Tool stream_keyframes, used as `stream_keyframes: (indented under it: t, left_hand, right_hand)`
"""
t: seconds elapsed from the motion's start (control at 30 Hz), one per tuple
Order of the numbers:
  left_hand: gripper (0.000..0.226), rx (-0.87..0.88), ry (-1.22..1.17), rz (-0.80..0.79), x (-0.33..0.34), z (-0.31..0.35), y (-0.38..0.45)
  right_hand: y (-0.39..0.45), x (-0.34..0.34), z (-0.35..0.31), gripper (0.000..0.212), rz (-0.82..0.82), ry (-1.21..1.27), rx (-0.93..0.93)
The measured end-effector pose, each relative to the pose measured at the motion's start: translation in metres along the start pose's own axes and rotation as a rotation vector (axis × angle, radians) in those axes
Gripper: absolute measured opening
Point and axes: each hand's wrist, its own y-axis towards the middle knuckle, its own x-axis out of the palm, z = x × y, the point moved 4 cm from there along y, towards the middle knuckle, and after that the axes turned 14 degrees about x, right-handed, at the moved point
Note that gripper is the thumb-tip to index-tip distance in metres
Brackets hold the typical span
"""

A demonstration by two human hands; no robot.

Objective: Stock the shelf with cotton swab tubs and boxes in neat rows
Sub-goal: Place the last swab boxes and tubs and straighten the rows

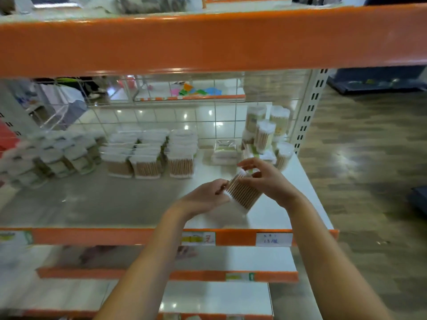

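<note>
Both my hands hold one clear box of wooden-stick cotton swabs (242, 195), tilted, just above the white shelf (115, 204). My left hand (208, 197) grips its lower left side; my right hand (265, 179) pinches its upper end with curled fingers. Behind it, rows of similar swab boxes (150, 155) stand three across. Round swab tubs (265, 132) are stacked at the back right corner. Small jars (53, 158) fill the blurred left side.
A flat white packet (225, 150) lies between the box rows and the tubs. The orange beam of the upper shelf (208, 40) hangs overhead. Orange price rails (138, 236) edge this shelf and the lower ones. A wire grid (161, 116) backs the shelf; wooden floor lies right.
</note>
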Motion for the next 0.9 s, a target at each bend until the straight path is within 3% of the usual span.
stream_keyframes:
  t: [0.33, 0.9]
  left_hand:
    - [0.014, -0.086, -0.119, 0.123, -0.025, -0.037, -0.017]
    - [0.019, 0.002, -0.198, 0.254, -0.073, -0.063, -0.025]
  right_hand:
    - [0.016, 0.045, -0.021, 0.028, -0.118, -0.075, -0.06]
    - [0.046, 0.054, -0.025, 0.025, -0.013, -0.005, -0.008]
